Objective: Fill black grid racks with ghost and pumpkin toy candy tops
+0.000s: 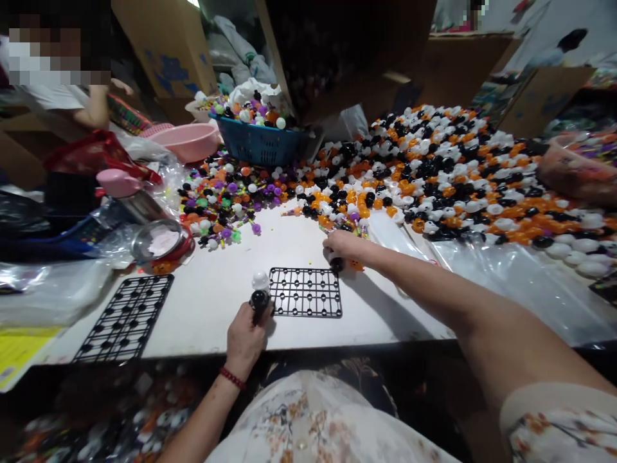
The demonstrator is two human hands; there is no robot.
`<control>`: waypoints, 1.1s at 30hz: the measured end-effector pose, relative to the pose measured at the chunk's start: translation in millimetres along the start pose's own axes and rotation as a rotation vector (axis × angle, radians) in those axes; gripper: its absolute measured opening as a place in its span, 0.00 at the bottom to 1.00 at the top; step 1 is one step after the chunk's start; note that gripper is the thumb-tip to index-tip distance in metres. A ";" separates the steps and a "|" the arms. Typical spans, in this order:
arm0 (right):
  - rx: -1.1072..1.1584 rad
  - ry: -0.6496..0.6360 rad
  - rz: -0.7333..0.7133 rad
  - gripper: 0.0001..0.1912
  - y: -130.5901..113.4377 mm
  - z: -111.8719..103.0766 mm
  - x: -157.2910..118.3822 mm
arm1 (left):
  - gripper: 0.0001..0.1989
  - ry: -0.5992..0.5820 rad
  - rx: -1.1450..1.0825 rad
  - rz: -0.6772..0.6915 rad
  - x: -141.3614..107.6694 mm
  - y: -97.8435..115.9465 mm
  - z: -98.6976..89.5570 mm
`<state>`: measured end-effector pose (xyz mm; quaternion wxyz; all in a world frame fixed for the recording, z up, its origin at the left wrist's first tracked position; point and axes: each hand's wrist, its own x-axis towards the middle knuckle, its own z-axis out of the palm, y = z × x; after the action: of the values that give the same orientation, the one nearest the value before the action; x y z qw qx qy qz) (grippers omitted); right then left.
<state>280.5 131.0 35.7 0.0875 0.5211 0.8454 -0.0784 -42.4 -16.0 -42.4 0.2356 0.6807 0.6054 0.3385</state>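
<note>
Closest to us was our floral top (308,418), and beneath the edge of the white desk (202,325) we saw a dim jumble of loose pieces (120,418). Our left hand (247,334), a red beaded bracelet (232,378) at its wrist, was closed around a black round piece (259,299), with a white ball (260,280) just beyond it. Beside that hand, to its right, a black grid (309,296) lay flat; we had a second grid (124,321) farther left. Our right hand (343,246) reached past the grid's far corner with fingers curled over a dark piece (336,264), though we could not tell whether it gripped it. Clear bags (520,276) lay to the right. Beyond our hands spread small mixed pieces (231,193) and a large orange, black and white heap (434,161). Behind the mixed pieces we saw a filled blue basket (260,145), a pink basin (186,145) and, farther off, a cardboard box (159,45)
</note>
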 end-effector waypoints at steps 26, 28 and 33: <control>1.440 0.302 0.204 0.09 -142.4 51.9 10.4 | 0.18 0.077 -0.229 0.018 19.5 24.0 -60.2; 1.477 0.310 0.173 0.09 -149.9 54.1 19.5 | 0.21 0.047 -0.190 0.154 32.3 38.5 -67.3; 1.293 0.298 0.169 0.05 -163.4 50.7 27.6 | 0.23 -0.115 -0.044 0.392 52.9 63.9 -69.0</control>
<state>125.5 70.9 -13.1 -0.3542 0.5385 0.5875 -0.4893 -49.3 19.9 59.1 0.2143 0.7985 0.4392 0.3516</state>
